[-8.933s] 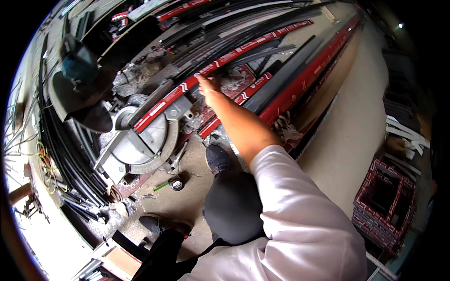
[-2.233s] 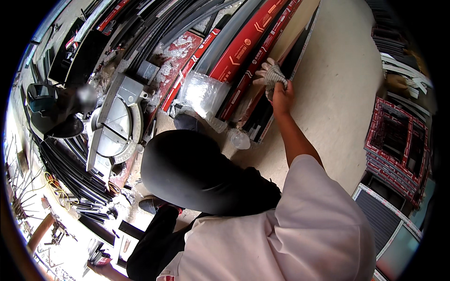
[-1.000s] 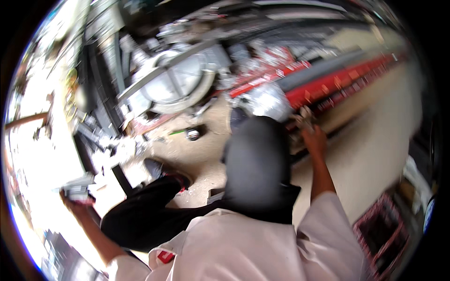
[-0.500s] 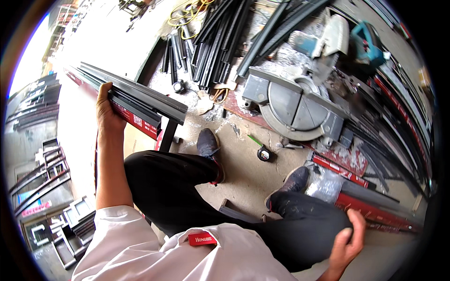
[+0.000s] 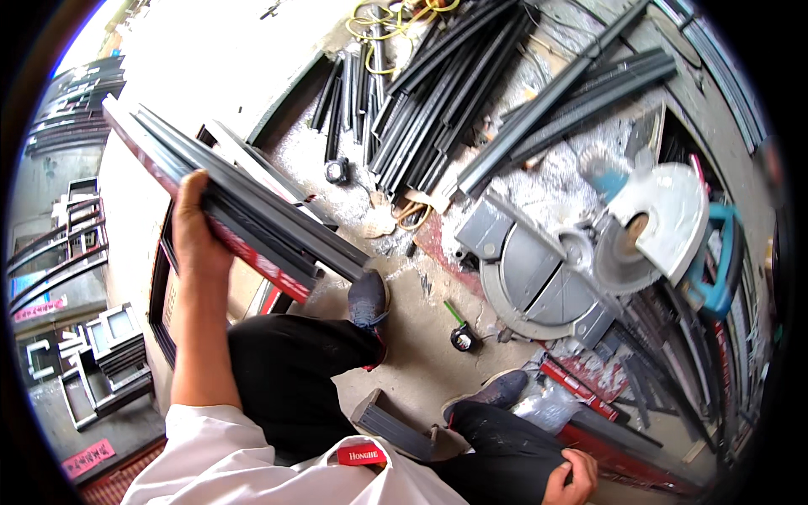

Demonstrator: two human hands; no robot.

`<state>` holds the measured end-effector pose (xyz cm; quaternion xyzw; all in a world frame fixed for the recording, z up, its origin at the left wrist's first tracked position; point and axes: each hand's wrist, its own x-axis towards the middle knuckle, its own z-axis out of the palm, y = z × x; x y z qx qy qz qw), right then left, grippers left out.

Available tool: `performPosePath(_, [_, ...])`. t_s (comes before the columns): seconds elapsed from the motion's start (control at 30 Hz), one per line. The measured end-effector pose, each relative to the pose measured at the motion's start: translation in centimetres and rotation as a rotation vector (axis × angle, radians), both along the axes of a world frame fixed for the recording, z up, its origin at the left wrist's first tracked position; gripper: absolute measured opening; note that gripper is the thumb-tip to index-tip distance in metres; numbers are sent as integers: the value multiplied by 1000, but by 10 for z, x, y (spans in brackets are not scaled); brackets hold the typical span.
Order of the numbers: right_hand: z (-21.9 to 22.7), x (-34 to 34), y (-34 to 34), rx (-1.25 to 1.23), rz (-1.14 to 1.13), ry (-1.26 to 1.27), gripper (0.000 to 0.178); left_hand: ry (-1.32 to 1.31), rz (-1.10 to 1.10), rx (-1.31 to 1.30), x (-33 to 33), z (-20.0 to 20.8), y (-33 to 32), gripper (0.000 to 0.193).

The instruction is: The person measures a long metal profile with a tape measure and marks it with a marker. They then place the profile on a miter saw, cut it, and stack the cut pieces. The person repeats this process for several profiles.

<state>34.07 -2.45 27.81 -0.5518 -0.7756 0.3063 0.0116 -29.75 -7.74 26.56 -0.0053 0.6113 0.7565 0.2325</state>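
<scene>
My left hand (image 5: 200,231) is closed around several long dark grey metal profiles (image 5: 269,210), its thumb on top. Red film (image 5: 244,252) covers the side of the nearest profile. They slant from the upper left down toward my left shoe (image 5: 369,299). At the lower right, my right hand (image 5: 572,478) rests by my right knee, its fingers curled in and nothing visible in them. A grey mitre saw (image 5: 534,265) with a teal handle (image 5: 715,261) stands on the floor ahead to the right.
Beyond my feet lies a pile of black profiles (image 5: 454,105) beside a yellow cord (image 5: 379,29). One tape measure (image 5: 463,338) is near the saw, another (image 5: 337,172) by the pile. A short grey profile (image 5: 396,427) lies between my legs. Metal frames (image 5: 105,362) stand at left.
My view has shifted, so the saw now appears lower and farther right. The left hand keeps its hold on the profiles. My right hand has come in to the knee and its fingers have curled.
</scene>
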Motion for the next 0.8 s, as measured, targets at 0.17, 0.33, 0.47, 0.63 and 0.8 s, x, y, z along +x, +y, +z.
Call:
performPosePath(0.17, [-14,-5,18,-15,40,-49,20,-157,91,2,26,-1,11,31])
performPosePath(0.33, [12,-14,6,-221,-167,-371,37,-459,300,55,51,-4,9,27])
performPosePath(0.47, [51,-7,-53,-357,-379,-398,65,-686,451,339,71,53,-14,17])
performPosePath(0.63, [197,-30,-65,-597,-125,-573,75,-705,695,308,26,121,-88,17])
performPosePath(0.8, [270,-86,-43,-631,-24,-612,72,-544,749,232,-42,207,-158,15])
